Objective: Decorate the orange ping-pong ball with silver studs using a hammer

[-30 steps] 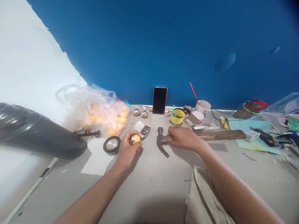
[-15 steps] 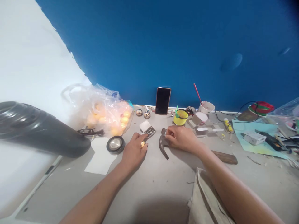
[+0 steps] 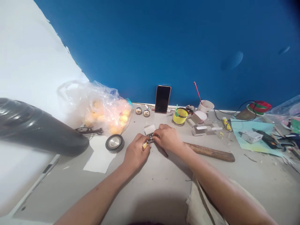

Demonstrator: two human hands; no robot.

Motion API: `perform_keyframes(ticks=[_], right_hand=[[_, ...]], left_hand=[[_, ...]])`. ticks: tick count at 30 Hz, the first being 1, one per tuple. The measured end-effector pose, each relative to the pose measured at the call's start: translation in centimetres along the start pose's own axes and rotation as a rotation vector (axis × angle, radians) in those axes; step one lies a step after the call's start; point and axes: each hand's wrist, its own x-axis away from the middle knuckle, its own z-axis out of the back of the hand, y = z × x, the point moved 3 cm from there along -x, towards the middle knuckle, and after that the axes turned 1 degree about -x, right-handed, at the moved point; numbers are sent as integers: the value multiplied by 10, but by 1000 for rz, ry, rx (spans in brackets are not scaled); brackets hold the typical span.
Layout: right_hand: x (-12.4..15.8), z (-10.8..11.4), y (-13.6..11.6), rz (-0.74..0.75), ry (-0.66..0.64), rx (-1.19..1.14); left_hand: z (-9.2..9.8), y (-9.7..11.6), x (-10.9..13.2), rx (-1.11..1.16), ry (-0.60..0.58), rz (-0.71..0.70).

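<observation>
My left hand (image 3: 136, 151) is closed around a small yellow ball (image 3: 144, 145) on the grey table (image 3: 152, 184). My right hand (image 3: 167, 137) has its fingers curled over a small open box of silver bits (image 3: 150, 136), right beside the ball. The hammer (image 3: 208, 151) lies flat on the table under and behind my right wrist, its wooden handle pointing right and its head hidden by the hand.
A clear bag of yellow balls (image 3: 103, 109) lies at the left, with a tape roll (image 3: 114, 142), glasses (image 3: 89, 129) and white paper (image 3: 99, 154) nearby. A phone (image 3: 162, 99) leans on the blue wall. Yellow cup (image 3: 179, 116), white cups, cluttered tools at right. Dark rounded object (image 3: 35, 128) at far left.
My right hand let go of the hammer and moved left to the small box. The hammer now lies flat, handle swung nearer. My left hand stayed closed on the yellow ball.
</observation>
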Motion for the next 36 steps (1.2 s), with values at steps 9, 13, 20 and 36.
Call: perform_keyframes(ticks=[9,13,20,36], right_hand=[[-12,2,-11,-106,-110,94],[-16,-2,-12,-72,-82,154],[-14,-4,-11,-43,16,112],[-4,-7,14,-311,176,-1155]], left_hand=[[-3,-4,1,14,18,7],[-3,-6,0,41,1,14],[0,-8,-2,59,27,18],[20,1,-5,1089,-89,368]])
